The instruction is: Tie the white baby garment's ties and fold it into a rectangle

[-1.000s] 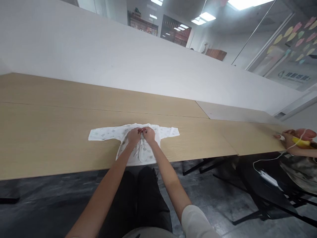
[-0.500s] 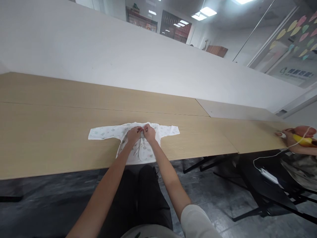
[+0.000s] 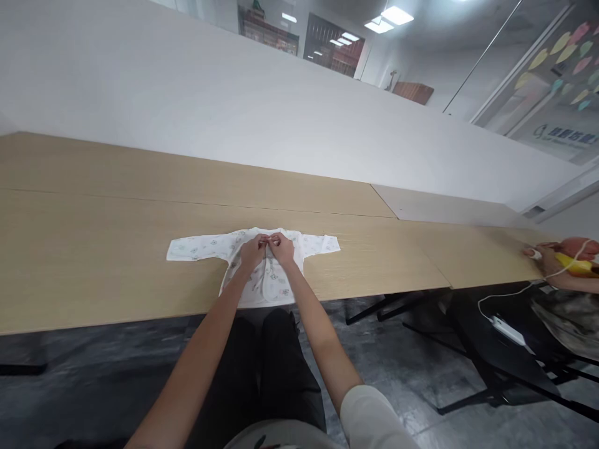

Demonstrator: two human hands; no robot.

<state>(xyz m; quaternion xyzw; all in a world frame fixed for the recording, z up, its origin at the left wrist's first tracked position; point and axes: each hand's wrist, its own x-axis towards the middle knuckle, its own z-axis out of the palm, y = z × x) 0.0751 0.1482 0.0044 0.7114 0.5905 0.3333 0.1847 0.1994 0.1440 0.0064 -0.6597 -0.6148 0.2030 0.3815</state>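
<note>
Left hand and right hand pinch the shirt high on its front; they've barely shifted since a moment ago, so work seems centred there.

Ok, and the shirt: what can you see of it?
The shirt is small, white and long-sleeved, apparently thin, soft cloth with a scattered print too small to make out. It lies on the table, neck end away from the person, hem by the near edge, sleeves spread to both sides. A front edge runs down the middle, with some creasing. The left hand and right hand appear to pinch it near the neck, hiding that part.
</note>
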